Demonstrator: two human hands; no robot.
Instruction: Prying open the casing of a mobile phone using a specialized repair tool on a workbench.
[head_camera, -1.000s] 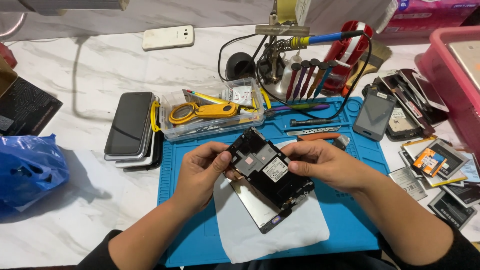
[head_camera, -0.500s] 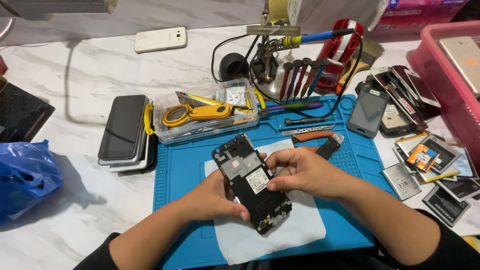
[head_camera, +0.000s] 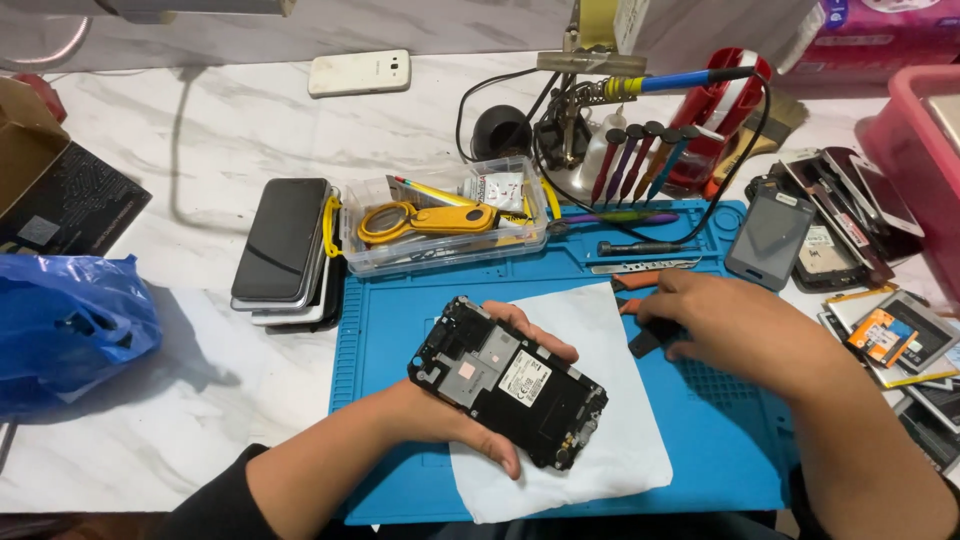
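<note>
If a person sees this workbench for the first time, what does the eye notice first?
First the opened phone, its inner frame bare, held in the left hand above a white sheet on the blue mat. Next the right hand, resting on a dark tool at the sheet's right edge. Behind, a clear box shows a yellow magnifier.
</note>
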